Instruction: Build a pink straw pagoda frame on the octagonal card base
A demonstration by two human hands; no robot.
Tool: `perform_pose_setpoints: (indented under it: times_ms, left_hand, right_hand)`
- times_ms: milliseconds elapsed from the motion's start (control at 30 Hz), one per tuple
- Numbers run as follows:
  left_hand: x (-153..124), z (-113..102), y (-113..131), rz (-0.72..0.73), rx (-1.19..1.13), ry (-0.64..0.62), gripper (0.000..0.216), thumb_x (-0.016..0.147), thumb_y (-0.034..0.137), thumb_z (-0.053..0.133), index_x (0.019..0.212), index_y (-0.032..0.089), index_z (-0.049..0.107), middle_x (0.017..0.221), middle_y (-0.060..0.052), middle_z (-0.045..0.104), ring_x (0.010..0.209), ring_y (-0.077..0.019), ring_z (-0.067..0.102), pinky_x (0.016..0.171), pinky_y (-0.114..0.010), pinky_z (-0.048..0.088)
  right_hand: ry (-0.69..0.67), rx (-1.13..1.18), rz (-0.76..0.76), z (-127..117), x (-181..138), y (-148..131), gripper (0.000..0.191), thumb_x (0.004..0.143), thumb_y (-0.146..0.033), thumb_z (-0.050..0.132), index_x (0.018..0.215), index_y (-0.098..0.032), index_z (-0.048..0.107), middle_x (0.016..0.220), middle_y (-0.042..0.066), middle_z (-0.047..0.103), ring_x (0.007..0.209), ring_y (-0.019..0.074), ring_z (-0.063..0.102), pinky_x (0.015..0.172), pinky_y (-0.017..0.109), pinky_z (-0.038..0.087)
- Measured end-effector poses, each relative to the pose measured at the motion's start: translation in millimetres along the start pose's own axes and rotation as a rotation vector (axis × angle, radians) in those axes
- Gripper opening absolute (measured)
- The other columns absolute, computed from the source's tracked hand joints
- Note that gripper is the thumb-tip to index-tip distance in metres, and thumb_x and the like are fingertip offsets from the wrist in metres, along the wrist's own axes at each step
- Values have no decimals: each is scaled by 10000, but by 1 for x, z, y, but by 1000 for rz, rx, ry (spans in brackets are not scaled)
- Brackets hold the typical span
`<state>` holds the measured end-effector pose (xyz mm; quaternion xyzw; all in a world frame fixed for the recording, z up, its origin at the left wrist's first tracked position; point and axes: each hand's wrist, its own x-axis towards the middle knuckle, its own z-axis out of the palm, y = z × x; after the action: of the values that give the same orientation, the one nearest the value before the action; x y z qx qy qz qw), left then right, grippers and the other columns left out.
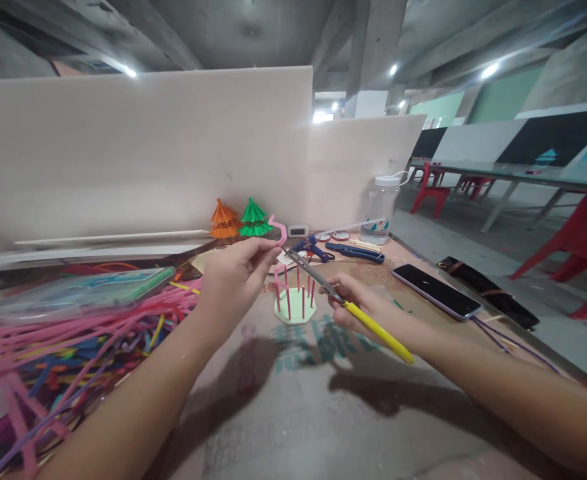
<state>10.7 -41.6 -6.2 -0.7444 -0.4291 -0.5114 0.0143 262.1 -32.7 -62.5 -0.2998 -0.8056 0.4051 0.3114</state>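
My left hand (238, 270) pinches a pink pipe cleaner (280, 232) between thumb and fingertips; its bent end sticks up above them. My right hand (356, 300) grips yellow-handled scissors (376, 331), seen nearly edge-on. Their narrow metal blades point up and left, with the tips close to my left fingertips. I cannot tell whether the blades touch the pipe cleaner. Behind and below the hands stands a pale green octagonal base (296, 313) with several thin, dark pink upright posts around its edge. A pink piece sits at the top of its left posts.
Colourful pipe cleaners (88, 347) heap at left beneath a plastic case (88, 293). Orange (224, 220) and green (253, 217) paper-like trees stand at the back. A glue gun (310, 247), blue-handled tool (356, 252), water bottle (378, 210) and phone (436, 291) lie or stand towards the right.
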Motion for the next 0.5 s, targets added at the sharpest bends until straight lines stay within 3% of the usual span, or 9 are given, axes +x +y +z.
perform_pose_setpoints:
  times_ms: [100, 267, 400, 500]
  left_hand:
    - [-2, 0, 3, 91, 112, 15, 168, 951, 306, 594, 978, 213, 731, 866, -23, 771, 765, -166, 702, 715, -266, 516]
    - [-4, 10, 4, 192, 97, -156, 141, 941, 258, 599, 911, 194, 722, 742, -8, 733, 651, -142, 647, 624, -242, 456]
    - [-7, 14, 9, 154, 42, -289, 165, 947, 253, 569, 869, 199, 703, 757, -12, 724, 682, -148, 641, 637, -246, 434]
    - [-7, 13, 11, 122, 9, -304, 187, 957, 289, 556, 876, 205, 702, 748, -10, 716, 681, -151, 637, 635, -249, 426]
  right_hand:
    - [22, -18, -17, 2, 0, -4, 517, 928, -659, 519, 1184, -213, 460, 915, 15, 496, 727, 121, 451, 630, 263, 381]
    - [12, -15, -37, 4, -1, -14, 521, 927, -686, 486, 1162, -222, 457, 891, 10, 490, 721, 126, 444, 638, 268, 401]
    - [15, -33, -52, 4, -1, -20, 537, 920, -709, 468, 1141, -220, 463, 895, 14, 484, 733, 135, 440, 650, 278, 422]
    - [13, -38, -47, 4, -1, -23, 530, 918, -709, 474, 1116, -217, 462, 882, 9, 482, 724, 131, 438, 640, 268, 427]
